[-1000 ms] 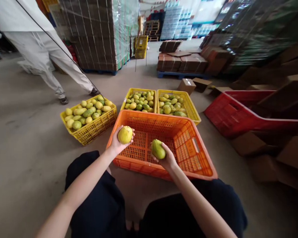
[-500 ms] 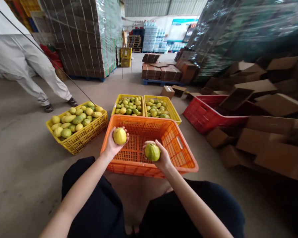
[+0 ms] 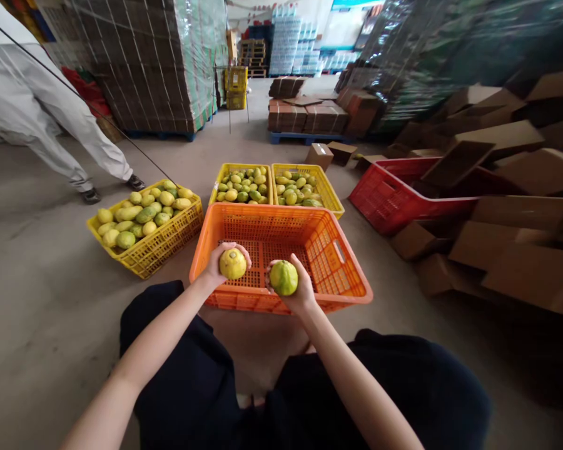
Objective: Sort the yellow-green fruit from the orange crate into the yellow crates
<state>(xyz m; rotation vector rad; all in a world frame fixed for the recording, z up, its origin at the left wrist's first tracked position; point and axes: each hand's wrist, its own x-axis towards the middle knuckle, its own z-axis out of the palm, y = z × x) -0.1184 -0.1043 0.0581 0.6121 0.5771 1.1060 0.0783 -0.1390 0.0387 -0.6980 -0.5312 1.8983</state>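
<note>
My left hand [image 3: 214,265] cups a round yellow fruit [image 3: 233,264] from beneath, its small brownish end spot turned up to me. In my right hand [image 3: 304,292] lies a ribbed green-yellow fruit [image 3: 284,278], with the fingers curled behind it. The two fruits are close together but apart, above the front part of an orange plastic crate [image 3: 349,294]. No fruit shows on the visible part of its slotted floor.
Yellow crates of similar fruit stand left [image 3: 169,247] and behind [image 3: 326,181] the orange one. A red crate [image 3: 380,197] and heaped cardboard boxes [image 3: 516,269] lie right. A person in white trousers [image 3: 70,119] stands left. Wrapped pallet stacks [image 3: 136,69] rise behind.
My hands have come closer together. The yellow fruit has turned to show its end spot, and the green fruit has tilted and shifted slightly left. The view has tipped a little downward.
</note>
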